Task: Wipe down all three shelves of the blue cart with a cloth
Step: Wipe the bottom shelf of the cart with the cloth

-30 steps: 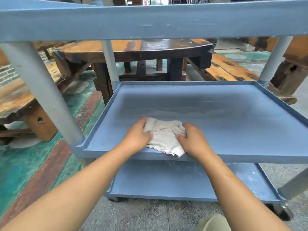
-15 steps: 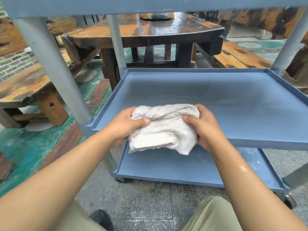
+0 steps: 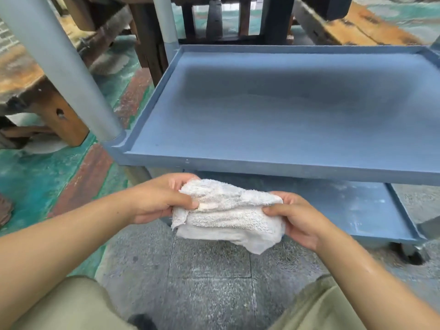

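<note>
A bunched white terry cloth [image 3: 226, 215] hangs in the air in front of the blue cart, below the front rim of its middle shelf [image 3: 273, 167]. My left hand [image 3: 157, 198] grips the cloth's left end and my right hand [image 3: 297, 217] grips its right end. The middle shelf shows faint pale streaks. Beneath it the bottom shelf [image 3: 357, 210] shows whitish dust spots. The top shelf is out of view.
A grey cart post [image 3: 64, 67] rises at the near left corner, another [image 3: 166, 22] at the far left. A caster [image 3: 412, 253] sits at the lower right. Wooden benches and tables stand behind and left. My knees fill the bottom corners over the speckled floor.
Both hands lifted the cloth off the middle shelf and drew it back and down toward me, below the shelf's front edge. The camera tilted down, losing the top shelf.
</note>
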Demonstrator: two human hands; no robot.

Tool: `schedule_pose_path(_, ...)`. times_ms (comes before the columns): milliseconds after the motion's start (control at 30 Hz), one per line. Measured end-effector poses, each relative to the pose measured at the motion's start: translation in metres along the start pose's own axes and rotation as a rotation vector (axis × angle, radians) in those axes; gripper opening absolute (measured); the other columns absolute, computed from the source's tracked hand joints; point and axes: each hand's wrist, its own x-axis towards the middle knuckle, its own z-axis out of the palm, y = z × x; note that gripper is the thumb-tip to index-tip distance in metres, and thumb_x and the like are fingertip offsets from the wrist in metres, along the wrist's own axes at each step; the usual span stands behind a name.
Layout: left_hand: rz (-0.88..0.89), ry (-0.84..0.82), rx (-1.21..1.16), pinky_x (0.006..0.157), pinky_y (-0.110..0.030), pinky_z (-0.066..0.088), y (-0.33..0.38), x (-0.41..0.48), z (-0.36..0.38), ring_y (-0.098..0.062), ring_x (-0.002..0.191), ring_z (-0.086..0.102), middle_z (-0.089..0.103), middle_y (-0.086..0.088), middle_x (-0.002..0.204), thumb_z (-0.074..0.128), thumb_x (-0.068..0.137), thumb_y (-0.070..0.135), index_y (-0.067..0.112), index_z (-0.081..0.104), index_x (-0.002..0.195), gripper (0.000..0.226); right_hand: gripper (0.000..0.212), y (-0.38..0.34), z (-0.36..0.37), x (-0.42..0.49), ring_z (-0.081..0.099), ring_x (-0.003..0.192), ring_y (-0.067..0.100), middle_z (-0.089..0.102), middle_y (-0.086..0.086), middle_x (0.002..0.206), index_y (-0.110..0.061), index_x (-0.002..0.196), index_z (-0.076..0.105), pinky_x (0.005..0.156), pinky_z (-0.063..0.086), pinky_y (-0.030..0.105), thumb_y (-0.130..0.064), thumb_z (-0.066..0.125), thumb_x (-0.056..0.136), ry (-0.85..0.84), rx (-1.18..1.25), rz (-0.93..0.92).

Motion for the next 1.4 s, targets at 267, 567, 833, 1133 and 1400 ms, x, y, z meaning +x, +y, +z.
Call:
schedule_pose_path(267,-0.092,0.042,0.114,0.084,-0.041,0.059,-0.071,0.079,-0.028,-0.025,0.1,0.072,0.074,-0.007,0.11,0.073,0.085,0.011,0.013,0.061,0.113,0.03,0.027,0.032,-0.001,0.07,0.074,0.082,0.028,0.074,0.02,0.099,0.006,0.115,0.064,0.068,0.063,0.038,0.012,0.056,0.089,0.213,-0.137,0.235)
schedule_pose_path(567,0.063,0.18,0.345,0.07,-0.023,0.052,-0.083,0.13,-0.051,-0.005,0.091,0.064,0.065,0.013,0.108,0.07,0.088,0.02,0.029,0.057,0.116,0.032,0.06,0.015,-0.015,0.119,0.065,0.114,0.036,0.065,0.023,0.127,0.001,0.143,0.043,0.101,0.05,0.051,0.009,0.063,0.088,0.334,-0.195,0.184)
schedule_pose_path(833,0.156,0.337,0.614,0.069,-0.031,0.054,-0.089,0.156,-0.058,-0.015,0.084,0.063,0.065,0.0,0.103,0.069,0.084,0.02,0.02,0.06,0.123,0.039,0.024,0.023,-0.032,0.166,0.068,0.086,0.025,0.069,0.017,0.101,-0.005,0.107,0.063,0.067,0.06,0.027,0.01,0.059,0.088,0.185,-0.346,0.068)
schedule_pose_path(1133,0.465,0.745,0.991,0.046,-0.007,0.029,-0.047,0.167,-0.081,-0.017,0.078,0.048,0.056,-0.001,0.086,0.063,0.077,0.004,0.016,0.064,0.097,0.023,0.027,-0.014,-0.016,0.194,0.056,0.082,0.023,0.059,0.01,0.084,-0.021,0.088,0.066,0.072,0.043,0.036,0.002,0.067,0.074,0.345,-0.792,-0.534)
schedule_pose_path(1400,0.357,0.183,1.789,0.076,-0.039,0.046,-0.162,0.137,-0.071,-0.025,0.095,0.055,0.049,0.0,0.102,0.055,0.075,-0.002,0.022,0.045,0.104,0.039,0.02,0.125,-0.021,0.155,0.061,0.102,0.022,0.066,0.0,0.105,-0.017,0.106,0.065,0.086,0.047,0.034,-0.009,0.06,0.088,-0.026,-1.6,-0.553)
